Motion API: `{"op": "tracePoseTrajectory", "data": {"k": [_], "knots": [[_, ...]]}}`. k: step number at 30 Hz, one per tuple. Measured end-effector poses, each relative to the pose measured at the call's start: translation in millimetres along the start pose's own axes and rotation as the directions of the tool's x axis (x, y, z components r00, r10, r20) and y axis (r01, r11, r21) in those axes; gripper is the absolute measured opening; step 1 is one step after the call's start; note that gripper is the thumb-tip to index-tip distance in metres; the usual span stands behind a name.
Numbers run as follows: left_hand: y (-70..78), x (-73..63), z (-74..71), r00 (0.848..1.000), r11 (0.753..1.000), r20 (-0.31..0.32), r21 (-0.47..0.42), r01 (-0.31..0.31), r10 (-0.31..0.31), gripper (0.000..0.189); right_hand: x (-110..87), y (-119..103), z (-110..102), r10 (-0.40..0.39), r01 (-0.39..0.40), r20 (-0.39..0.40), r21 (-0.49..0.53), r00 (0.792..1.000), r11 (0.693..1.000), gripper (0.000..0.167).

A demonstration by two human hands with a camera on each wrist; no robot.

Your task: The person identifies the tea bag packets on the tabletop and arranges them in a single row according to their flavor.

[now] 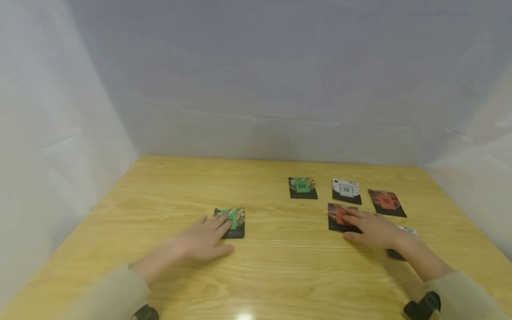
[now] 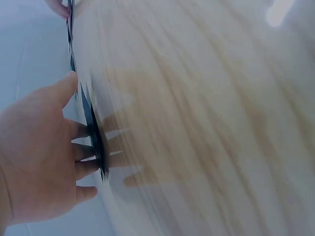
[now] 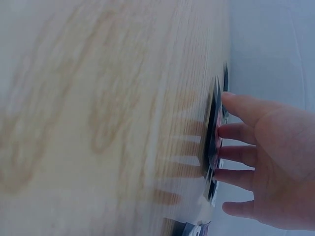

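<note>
My left hand (image 1: 205, 240) lies over a flat black packet with a green label (image 1: 238, 230), its fingers spread across the near-left part. In the left wrist view, the fingertips of the left hand (image 2: 39, 152) meet the dark packet (image 2: 94, 140) on the tabletop, and the thumb sticks out to the side. Extended fingers of my right hand (image 1: 374, 230) touch a black packet with a red label (image 1: 335, 217). From the right wrist, that packet (image 3: 212, 130) stands edge-on at the fingertips. Under the right forearm, another packet (image 1: 396, 254) is partly hidden.
Behind the right hand lie a green-labelled packet (image 1: 302, 188), a white-labelled one (image 1: 346, 191) and a second red-labelled one (image 1: 387, 203). All rest on a wooden table (image 1: 176, 186), with pale sheeting (image 1: 256, 80) at its back and sides.
</note>
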State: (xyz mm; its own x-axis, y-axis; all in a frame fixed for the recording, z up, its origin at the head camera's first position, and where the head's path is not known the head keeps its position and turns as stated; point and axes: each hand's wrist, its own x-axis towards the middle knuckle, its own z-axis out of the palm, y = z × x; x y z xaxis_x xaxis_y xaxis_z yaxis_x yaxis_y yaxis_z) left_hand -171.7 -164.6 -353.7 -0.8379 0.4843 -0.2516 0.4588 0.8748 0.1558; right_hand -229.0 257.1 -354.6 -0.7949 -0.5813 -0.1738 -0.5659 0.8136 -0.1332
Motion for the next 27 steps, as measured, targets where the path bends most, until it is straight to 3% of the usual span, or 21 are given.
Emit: {"op": "tracePoseTrajectory", "data": {"k": [10, 21, 27], "knots": [[-39.1, -24.2, 5.5, 0.993, 1.000, -0.121, -0.022, 0.010, -0.013, 0.074, -6.2, 5, 0, 0.049, -0.049, 0.004, 0.019, 0.999, 0.999, 0.066], [-69.3, -33.6, 6.0, 0.978, 0.997, -0.200, 0.017, 0.070, -0.065, 0.073, -15.3, 13, 2, 0.043, -0.043, -0.022, -0.013, 0.999, 0.999, 0.064], [-76.4, -30.5, 8.0, 0.974, 0.998, -0.221, 0.021, 0.057, -0.051, 0.074, -24.1, 16, 4, 0.063, -0.063, -0.017, -0.008, 0.998, 0.998, 0.065]]}}
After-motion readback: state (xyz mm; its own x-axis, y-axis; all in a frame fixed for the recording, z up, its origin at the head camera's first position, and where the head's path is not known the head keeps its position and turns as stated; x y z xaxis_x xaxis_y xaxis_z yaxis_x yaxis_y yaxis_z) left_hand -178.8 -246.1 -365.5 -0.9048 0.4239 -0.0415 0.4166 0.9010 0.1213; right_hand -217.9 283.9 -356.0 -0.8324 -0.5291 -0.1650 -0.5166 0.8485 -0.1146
